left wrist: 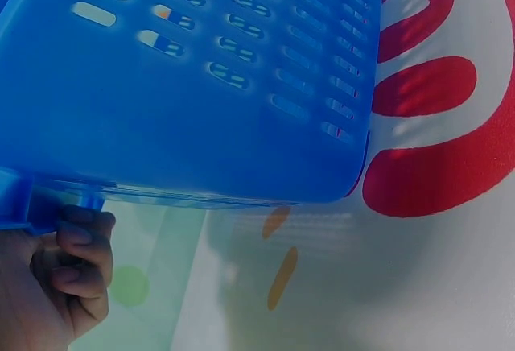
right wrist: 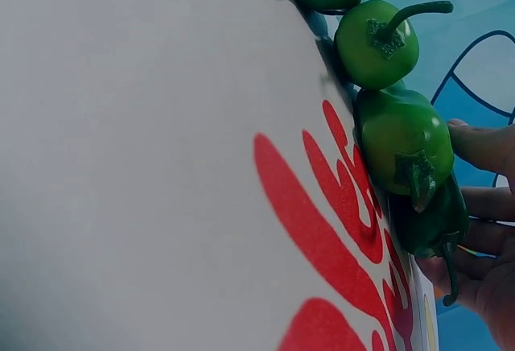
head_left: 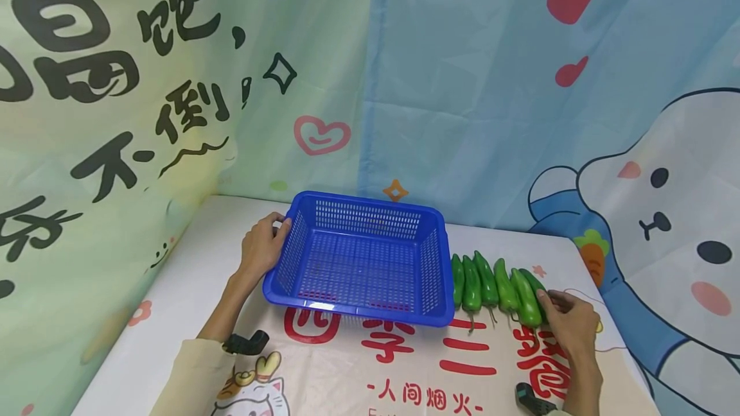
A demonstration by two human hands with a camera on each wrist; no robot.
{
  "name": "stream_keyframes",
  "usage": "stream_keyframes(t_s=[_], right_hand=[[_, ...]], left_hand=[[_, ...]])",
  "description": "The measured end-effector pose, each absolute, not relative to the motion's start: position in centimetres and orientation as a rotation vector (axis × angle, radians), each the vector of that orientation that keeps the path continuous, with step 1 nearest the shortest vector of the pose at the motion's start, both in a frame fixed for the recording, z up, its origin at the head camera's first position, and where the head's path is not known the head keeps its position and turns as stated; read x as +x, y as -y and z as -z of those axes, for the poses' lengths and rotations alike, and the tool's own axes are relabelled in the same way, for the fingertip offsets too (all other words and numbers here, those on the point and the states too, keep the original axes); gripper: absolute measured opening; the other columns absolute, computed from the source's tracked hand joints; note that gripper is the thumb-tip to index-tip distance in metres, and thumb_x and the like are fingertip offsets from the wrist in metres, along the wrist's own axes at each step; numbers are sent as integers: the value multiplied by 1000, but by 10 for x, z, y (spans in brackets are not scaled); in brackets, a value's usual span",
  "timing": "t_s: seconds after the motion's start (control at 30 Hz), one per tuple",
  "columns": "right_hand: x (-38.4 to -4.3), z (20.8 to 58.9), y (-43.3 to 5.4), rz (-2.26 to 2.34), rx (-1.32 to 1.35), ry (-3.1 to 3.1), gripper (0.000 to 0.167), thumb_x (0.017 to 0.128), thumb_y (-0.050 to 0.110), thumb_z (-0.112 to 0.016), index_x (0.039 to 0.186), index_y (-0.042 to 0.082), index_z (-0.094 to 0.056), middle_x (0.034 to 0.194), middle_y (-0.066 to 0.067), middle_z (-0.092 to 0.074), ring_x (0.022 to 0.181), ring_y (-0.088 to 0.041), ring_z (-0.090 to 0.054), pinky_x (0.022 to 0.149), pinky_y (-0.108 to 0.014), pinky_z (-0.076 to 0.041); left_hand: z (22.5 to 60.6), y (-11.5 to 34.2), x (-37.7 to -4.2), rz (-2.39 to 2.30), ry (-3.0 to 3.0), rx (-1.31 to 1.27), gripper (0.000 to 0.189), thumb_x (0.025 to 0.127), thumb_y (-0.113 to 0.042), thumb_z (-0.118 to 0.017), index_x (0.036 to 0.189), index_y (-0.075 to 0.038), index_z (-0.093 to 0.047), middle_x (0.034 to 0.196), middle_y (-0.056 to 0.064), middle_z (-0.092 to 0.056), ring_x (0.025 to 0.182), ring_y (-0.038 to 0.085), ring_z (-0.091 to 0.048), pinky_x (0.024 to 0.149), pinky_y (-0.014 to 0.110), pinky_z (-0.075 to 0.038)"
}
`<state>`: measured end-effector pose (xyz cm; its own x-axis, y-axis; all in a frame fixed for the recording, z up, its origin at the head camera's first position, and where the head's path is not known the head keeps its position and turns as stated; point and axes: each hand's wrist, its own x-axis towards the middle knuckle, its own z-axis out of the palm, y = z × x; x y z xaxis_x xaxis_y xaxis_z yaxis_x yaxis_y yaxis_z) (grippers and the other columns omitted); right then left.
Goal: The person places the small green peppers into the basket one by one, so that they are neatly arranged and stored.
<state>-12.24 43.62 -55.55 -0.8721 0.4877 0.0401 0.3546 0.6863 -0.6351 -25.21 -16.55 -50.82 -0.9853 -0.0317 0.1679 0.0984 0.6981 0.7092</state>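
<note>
A blue plastic basket (head_left: 358, 262) with slotted walls stands tilted toward the viewer on the table. My left hand (head_left: 263, 246) grips its left rim, the fingers curled in under the edge in the left wrist view. Right of the basket, several green peppers (head_left: 509, 287) lie side by side in a row, stems toward me. My right hand (head_left: 569, 320) is at the row's right end, with thumb and fingers around the outermost pepper (right wrist: 430, 218). In the right wrist view its thumb tip reaches the neighbouring, lighter pepper (right wrist: 406, 142), while that pepper row hides some fingertips.
The table (head_left: 196, 242) has a printed cover with red characters and a cartoon cat. A printed curtain (head_left: 462, 82) hangs close behind the table's back edge and along its left side. The basket's right wall stands right beside the leftmost pepper.
</note>
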Motion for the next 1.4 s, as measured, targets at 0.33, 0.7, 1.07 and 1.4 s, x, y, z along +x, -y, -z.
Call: stream_keyframes(t_s=[0.33,0.7,1.07,1.4], right_hand=[[-122,557,-435,-946,-670,2708,59,112,39,-61,144,-10,-62,132,-37,-68,120,-48,-63,84,-26,-47],[-124,563,-434,-984,-705,2716,62,113,39,-57,149,-12,-57,142,-40,-62,133,-56,-58,115,-67,-47],[-125,560,-431,-971,-675,2693,57,114,33,-57,146,-14,-58,139,-42,-63,131,-57,-58,116,-67,-45],[-125,560,-429,-964,-680,2687,57,115,33,-56,145,-15,-58,137,-42,-64,127,-56,-58,116,-67,-45]], left_hand=[[506,165,-251,1157,2739,-47,41,114,-31,-54,129,5,-68,87,21,-77,64,24,-64,57,32,-41],[508,164,-250,1158,2745,-47,41,115,-30,-53,130,5,-67,85,21,-76,63,23,-63,57,31,-40],[506,164,-250,1159,2742,-57,41,115,-30,-53,129,6,-67,87,22,-78,63,24,-65,56,31,-41],[507,165,-251,1163,2741,-51,40,115,-31,-54,129,5,-67,90,23,-79,66,26,-66,59,32,-41]])
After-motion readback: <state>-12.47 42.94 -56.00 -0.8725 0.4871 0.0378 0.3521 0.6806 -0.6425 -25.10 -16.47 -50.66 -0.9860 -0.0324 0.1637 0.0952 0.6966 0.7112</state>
